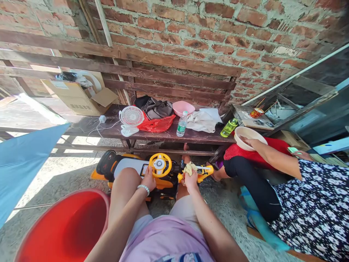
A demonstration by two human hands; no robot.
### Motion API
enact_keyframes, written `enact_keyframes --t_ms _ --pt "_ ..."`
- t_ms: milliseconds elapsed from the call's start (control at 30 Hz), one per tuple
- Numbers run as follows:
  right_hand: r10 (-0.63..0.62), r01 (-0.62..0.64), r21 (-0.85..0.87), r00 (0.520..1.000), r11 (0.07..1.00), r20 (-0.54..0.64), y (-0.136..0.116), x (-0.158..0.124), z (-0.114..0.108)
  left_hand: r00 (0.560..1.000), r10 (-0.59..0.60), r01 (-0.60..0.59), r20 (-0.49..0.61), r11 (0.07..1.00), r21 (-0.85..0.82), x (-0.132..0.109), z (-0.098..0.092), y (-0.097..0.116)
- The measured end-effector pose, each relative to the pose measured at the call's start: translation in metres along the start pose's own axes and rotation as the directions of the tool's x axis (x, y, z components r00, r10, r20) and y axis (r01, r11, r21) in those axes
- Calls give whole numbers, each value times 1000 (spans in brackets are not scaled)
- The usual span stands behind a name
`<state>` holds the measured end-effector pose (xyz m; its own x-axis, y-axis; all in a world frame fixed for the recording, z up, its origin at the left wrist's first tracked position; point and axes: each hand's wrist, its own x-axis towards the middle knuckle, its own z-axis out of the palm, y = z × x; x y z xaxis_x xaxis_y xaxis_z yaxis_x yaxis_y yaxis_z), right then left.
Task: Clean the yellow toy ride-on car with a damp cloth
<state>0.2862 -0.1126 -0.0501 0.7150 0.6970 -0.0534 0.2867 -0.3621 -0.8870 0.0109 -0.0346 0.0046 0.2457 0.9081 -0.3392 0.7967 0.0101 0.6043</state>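
R hand [190,181] fingers curled, pinching crumpled yellow item [189,168], held just above front of toy ride-on car [163,183]. L hand [148,178] fingers pressed together, resting on car by yellow steering wheel [160,165]; white bead bracelet [143,188] on wrist. Red basin [62,227] low L. Co-worker's hand [247,142] in white bowl [253,133].

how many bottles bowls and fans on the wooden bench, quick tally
bottles: 2 (water bottle, green bottle)
bowls: 1 (pink bowl)
fans: 1 (white fan)
total: 4
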Motion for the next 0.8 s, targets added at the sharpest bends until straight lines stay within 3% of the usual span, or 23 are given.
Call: enact_keyframes --t_ms 100,233,300,467,567,700,800 --pt "-73 86 -291 996 953 55 0 -8 -19 1000 -12 12 4 1000 -3 -1 2 1" --pt "-158 267 -594 961 759 229 3 -7 -62 999 26 -27 23 1000 7 -2 1 -3" --pt "-118 223 -685 973 694 198 6 -2 -80 998 44 -45 41 999 20 -2 -1 -6" --pt "117 -82 -762 993 642 -8 7 20 -107 996 29 -34 79 997 64 -1 -1 -11" --pt "115 -71 -747 993 661 7 1 18 -99 998 24 -27 53 998 53 1 2 -10" --pt "-105 239 -679 967 694 233 -13 -7 -60 999 21 -22 24 999 26 2 7 -7" --pt "-141 304 -628 945 717 296 -20 -20 -42 1000 3 -3 21 1000 6 3 9 -5"
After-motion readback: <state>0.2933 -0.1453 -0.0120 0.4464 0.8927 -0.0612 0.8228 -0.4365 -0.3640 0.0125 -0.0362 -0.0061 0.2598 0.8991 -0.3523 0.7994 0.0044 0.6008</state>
